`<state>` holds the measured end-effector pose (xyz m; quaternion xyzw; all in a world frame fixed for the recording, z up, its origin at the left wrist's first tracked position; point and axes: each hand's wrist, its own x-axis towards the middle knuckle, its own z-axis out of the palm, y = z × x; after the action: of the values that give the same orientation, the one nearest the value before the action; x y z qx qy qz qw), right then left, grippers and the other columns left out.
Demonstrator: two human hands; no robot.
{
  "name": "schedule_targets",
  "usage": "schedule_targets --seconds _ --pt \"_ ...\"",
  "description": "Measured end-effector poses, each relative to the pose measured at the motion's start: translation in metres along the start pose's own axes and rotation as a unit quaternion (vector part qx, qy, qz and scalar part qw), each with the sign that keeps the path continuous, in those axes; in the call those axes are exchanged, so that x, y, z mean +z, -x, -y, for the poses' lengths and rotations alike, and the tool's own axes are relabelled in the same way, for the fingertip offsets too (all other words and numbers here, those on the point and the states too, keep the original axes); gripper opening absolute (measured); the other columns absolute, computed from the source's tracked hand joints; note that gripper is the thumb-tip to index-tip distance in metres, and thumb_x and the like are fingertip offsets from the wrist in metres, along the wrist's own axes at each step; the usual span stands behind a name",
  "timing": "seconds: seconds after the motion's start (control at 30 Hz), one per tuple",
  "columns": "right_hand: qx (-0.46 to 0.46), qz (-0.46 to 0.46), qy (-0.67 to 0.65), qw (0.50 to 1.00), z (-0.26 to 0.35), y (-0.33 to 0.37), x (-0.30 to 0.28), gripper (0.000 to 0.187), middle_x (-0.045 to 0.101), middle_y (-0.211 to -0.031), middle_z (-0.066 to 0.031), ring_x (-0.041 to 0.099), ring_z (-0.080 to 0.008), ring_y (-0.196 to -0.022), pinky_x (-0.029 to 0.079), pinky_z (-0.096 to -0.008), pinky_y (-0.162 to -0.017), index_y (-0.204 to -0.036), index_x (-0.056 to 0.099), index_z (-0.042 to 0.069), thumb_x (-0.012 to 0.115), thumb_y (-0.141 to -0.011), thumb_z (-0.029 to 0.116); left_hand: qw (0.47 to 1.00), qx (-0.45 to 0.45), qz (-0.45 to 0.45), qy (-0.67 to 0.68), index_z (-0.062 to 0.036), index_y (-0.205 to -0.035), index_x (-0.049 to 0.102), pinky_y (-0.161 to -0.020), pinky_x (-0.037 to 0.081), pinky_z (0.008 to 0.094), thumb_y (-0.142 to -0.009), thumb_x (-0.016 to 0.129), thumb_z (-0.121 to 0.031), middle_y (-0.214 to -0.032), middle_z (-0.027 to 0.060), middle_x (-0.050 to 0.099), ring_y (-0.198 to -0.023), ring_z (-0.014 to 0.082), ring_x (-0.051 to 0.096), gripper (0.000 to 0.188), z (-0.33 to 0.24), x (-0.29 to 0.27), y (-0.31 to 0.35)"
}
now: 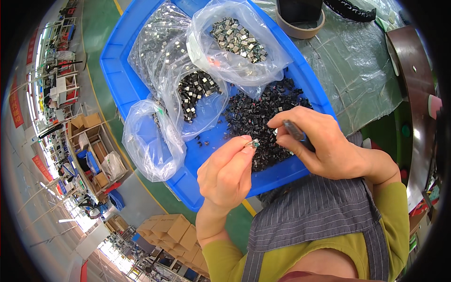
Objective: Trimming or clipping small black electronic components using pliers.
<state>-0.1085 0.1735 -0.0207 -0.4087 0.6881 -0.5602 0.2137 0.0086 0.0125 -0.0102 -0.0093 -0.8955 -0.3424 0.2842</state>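
While the left hand [224, 173] stands over the near part of the tray, its thumb and forefinger are pinched together on one small part [254, 143], metallic and green, held above the tray's contents.

Right hand [326, 143]: just right of the left, hands apart; fingers curled and clamped on a dark handheld tool [294, 130], working end not discernible.

Tray [191, 190], one: blue, raised rim, set beneath both hands.

Loose pieces [251, 115], a heap: small, mostly black, spread on the tray's floor, under and beyond the hands.

Upper bag [199, 44], one: clear plastic, open, containing many small silver-faced blocks [235, 38].

Middle bag [174, 77], one: clear plastic, containing black-and-silver blocks [199, 89].

Lower bag [152, 145], one: clear plastic, crumpled, hanging over the tray's left edge.

Beyond the tray, right: plastic sheeting [347, 77], wrinkled; brown round holder [300, 32] with a black container [299, 11] in it.

Apron [305, 207], one: dark, pinstriped, worn by the person.
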Motion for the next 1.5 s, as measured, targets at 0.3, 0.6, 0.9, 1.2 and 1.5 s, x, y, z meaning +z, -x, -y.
schedule_targets --seconds 0.3,0.6,0.9,1.2,1.5 --pt "-0.041 -0.016 0.087 0.995 0.003 0.011 -0.004 0.052 0.058 -0.087 -0.0090 0.058 -0.0283 -0.080 0.049 -0.0362 -0.070 -0.110 0.052 0.001 0.073 -0.062 -0.004 1.000 0.009 -0.003 -0.016 -0.0004 -0.096 0.059 -0.059 0.056 0.0288 -0.071 0.072 0.009 -0.089 0.0154 0.067 -0.071 0.0239 0.068 0.031 -0.002 -0.002 -0.001" --pt "-0.006 -0.038 -0.028 0.999 -0.003 0.018 -0.014 0.029 0.059 -0.093 -0.0119 0.059 -0.0227 -0.075 0.049 -0.0321 -0.066 -0.109 0.054 0.001 0.065 -0.082 -0.001 0.911 -0.267 0.279 0.144 -0.0037 -0.098 0.063 -0.057 0.050 0.0291 -0.081 0.065 0.001 -0.087 0.0105 0.064 -0.066 0.0213 0.064 0.017 -0.011 -0.013 -0.014" --pt "-0.053 0.021 0.033 0.998 0.003 0.010 -0.015 0.042 0.058 -0.094 -0.0136 0.058 -0.0307 -0.086 0.048 -0.0358 -0.076 -0.110 0.054 0.001 0.070 -0.072 -0.003 0.945 -0.202 0.114 -0.231 -0.0023 -0.099 0.062 -0.056 0.050 0.0306 -0.087 0.060 -0.005 -0.091 0.0101 0.065 -0.065 0.0198 0.065 0.013 0.053 -0.010 -0.026" --pt "-0.087 0.034 0.007 0.996 -0.001 0.014 -0.015 0.043 0.058 -0.095 -0.0144 0.058 -0.0323 -0.087 0.048 -0.0391 -0.074 -0.109 0.052 -0.001 0.071 -0.070 -0.003 0.910 -0.176 0.142 -0.348 -0.0089 -0.098 0.054 -0.058 0.050 0.0461 -0.084 0.061 -0.009 -0.093 0.0123 0.055 -0.073 0.0361 0.063 0.015 0.080 0.020 -0.027" --pt "-0.063 0.008 -0.020 0.998 0.000 0.014 -0.018 0.035 0.058 -0.095 -0.0155 0.058 -0.0328 -0.085 0.048 -0.0378 -0.075 -0.110 0.052 -0.001 0.065 -0.077 -0.003 0.922 -0.160 0.136 -0.327 -0.0074 -0.093 0.053 -0.059 0.050 0.0474 -0.083 0.061 -0.010 -0.092 0.0119 0.053 -0.072 0.0359 0.062 0.012 0.086 0.023 -0.029"
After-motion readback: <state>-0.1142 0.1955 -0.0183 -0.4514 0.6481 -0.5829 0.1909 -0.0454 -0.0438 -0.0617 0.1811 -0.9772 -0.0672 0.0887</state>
